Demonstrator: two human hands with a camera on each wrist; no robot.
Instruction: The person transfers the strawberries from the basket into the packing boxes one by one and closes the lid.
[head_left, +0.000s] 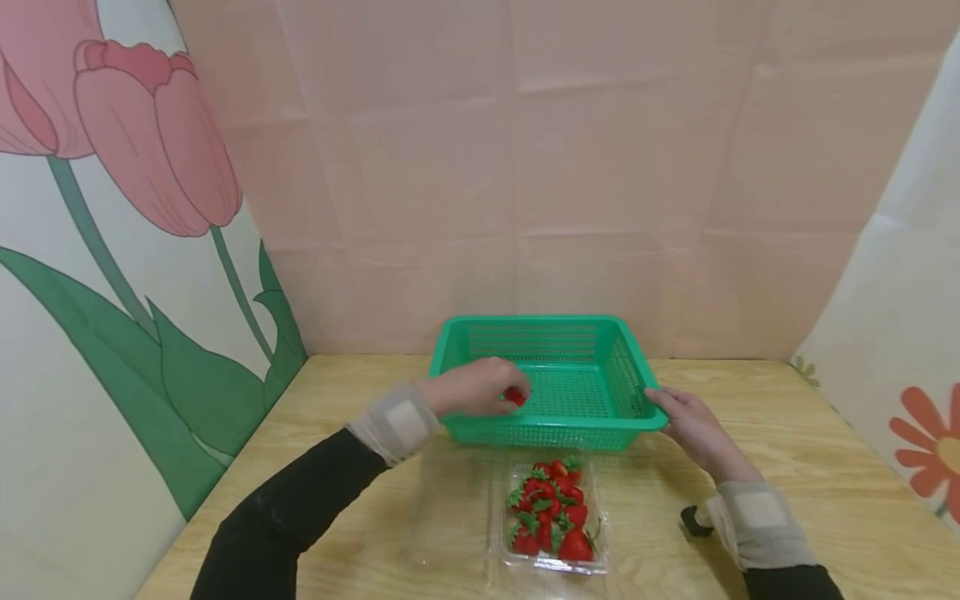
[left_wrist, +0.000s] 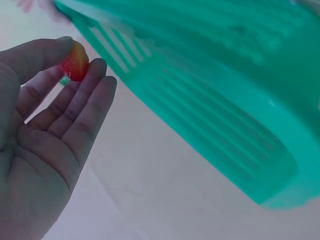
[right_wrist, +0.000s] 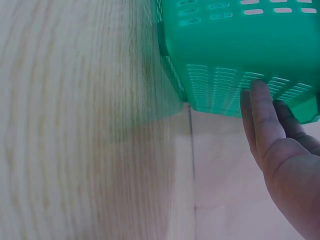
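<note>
Red strawberry (left_wrist: 75, 62), small, pinched between thumb tip and fingertips of the left hand (head_left: 472, 387), held just above the near-left part of the green basket (head_left: 547, 329). Seen in the left wrist view with palm open toward the camera, fingers (left_wrist: 85, 110) lying close together and nearly straight, thumb bent over onto the berry. Seen in the head view as a spot of red (head_left: 514, 397) at the fingertips, over the basket's mesh floor, just inside its near rim.

Right of the basket, right hand (head_left: 693, 425) resting against the near-right corner, fingers (right_wrist: 262, 117) straight and pressed together flat on the slotted outer wall; thumb hidden, so cannot tell how it lies.

Just in front of the basket, clear plastic punnet (head_left: 551, 562) lying open, heaped with more strawberries (head_left: 553, 508), its lid folded out to the left. Under the basket, pale wooden table (head_left: 825, 467). Behind the basket, pink backdrop (head_left: 525, 167); left of it, a wall painted with a tulip (head_left: 157, 142). Right of the basket, a small black object (head_left: 690, 521) near the right wrist, too small to identify.
</note>
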